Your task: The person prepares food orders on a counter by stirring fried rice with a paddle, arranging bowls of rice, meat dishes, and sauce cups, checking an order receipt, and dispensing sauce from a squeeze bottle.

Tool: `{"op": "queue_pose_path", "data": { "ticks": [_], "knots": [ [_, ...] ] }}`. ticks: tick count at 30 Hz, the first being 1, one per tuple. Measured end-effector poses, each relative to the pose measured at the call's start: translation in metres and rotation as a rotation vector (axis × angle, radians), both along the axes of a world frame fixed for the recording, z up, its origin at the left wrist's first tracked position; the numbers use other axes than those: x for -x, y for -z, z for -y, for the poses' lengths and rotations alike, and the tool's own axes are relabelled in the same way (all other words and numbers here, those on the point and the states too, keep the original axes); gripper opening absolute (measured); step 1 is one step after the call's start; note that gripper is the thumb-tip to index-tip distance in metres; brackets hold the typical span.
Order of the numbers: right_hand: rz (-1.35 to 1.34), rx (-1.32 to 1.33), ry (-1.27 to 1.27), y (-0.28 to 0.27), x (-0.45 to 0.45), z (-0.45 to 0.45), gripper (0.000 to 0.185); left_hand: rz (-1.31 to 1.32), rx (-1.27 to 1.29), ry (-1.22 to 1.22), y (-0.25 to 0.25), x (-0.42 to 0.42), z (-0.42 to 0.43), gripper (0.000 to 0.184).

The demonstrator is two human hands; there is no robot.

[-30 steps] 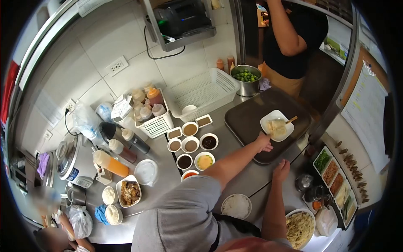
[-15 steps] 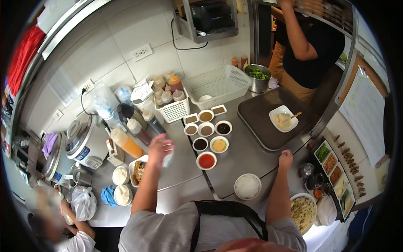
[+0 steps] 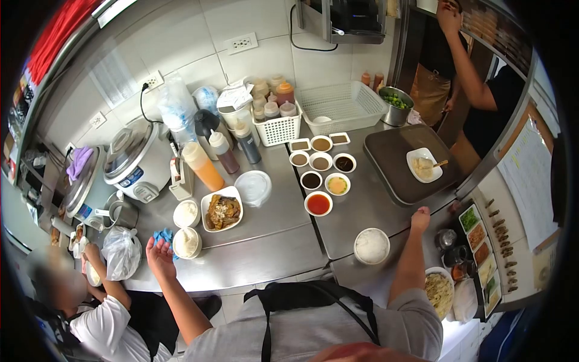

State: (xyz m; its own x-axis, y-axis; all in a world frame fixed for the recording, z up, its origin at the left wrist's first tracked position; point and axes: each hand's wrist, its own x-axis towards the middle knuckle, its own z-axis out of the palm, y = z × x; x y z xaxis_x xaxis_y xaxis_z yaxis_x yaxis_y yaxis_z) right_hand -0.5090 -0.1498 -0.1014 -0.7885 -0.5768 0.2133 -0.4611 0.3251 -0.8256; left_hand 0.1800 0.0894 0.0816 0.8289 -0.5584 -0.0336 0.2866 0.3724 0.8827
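Desk [image 3: 271, 241], left part: rice cooker [image 3: 140, 175] at the back, squeeze bottles [image 3: 203, 167] to its right. Before the bottles sits a food bowl [image 3: 231, 190], two tubs [image 3: 192, 256] on its left; the left hand [image 3: 160, 259] appears between these and a plastic bag [image 3: 122, 253]. Centre: sauce bowls [image 3: 318, 215] in front of the larger plastic basket [image 3: 344, 125]. Right: serving tray [image 3: 392, 160] carrying a dish [image 3: 412, 156] (a utensil handle [image 3: 441, 163] crosses its right rim), pot of limes [image 3: 397, 116] behind. A rice bowl [image 3: 371, 262] stands before the tray.

You see even, bright light, pale glare on the tabletop [image 3: 256, 258] beside your left hand [image 3: 160, 258], and curved, black-rimmed edges.
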Motion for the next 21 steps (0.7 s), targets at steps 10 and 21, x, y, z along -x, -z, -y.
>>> {"op": "queue_pose_path", "data": {
  "ticks": [10, 21],
  "knots": [
    [0.863, 0.51, -0.007, -0.037, -0.042, -0.061, 0.008, 0.048, 0.021, 0.108, 0.003, -0.06, 0.017, 0.033],
    [0.831, 0.544, 0.059, -0.021, -0.152, -0.16, 0.012, 0.065, -0.087, 0.149, 0.024, -0.147, 0.028, 0.031]
  ]
}}
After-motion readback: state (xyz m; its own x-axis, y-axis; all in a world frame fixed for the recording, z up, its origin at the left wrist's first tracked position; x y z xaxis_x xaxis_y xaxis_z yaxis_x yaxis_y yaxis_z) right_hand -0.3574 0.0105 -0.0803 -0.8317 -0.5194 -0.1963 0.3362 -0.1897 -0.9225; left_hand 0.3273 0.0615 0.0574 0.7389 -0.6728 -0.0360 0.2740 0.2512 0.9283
